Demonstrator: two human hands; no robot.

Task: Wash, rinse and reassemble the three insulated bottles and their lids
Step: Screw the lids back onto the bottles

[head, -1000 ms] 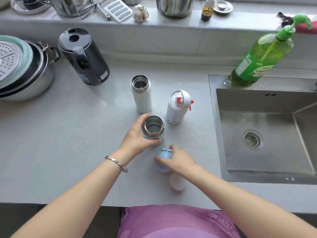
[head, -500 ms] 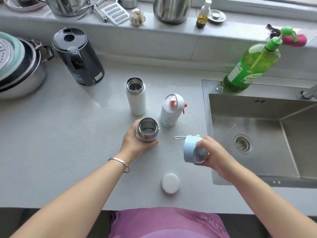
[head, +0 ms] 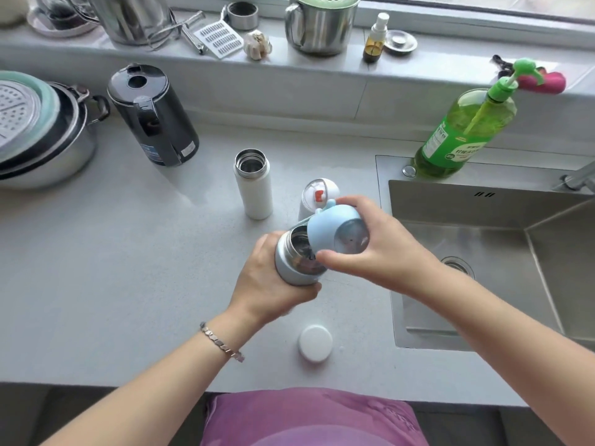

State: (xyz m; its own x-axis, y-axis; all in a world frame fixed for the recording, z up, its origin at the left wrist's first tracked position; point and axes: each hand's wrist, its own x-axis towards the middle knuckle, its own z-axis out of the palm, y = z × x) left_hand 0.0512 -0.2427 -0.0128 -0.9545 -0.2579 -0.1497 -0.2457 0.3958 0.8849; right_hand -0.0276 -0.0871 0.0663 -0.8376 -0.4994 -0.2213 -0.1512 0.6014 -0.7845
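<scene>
Lid (head: 325, 231) tilted at blue bottle (head: 286, 270) mouth.
My left hand (head: 267, 284) wraps bottle, right hand (head: 383, 249) fingers (head: 336, 260) clamp lid; white cap (head: 315, 343) on surface (head: 154, 272).

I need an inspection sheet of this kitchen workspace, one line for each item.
Surface: grey countertop beside steel sink.
Job's things: blue bottle open, blue lid tilted at its mouth; white bottle open, upright; white lid lying on countertop; third bottle capped.
Clutter: black kettle, stacked pots, green soap bottle.
Hands: left hand grips blue bottle; right hand holds blue lid.
Cables: nothing seen.
Surroundings: sill with steel mug, grater, garlic.
</scene>
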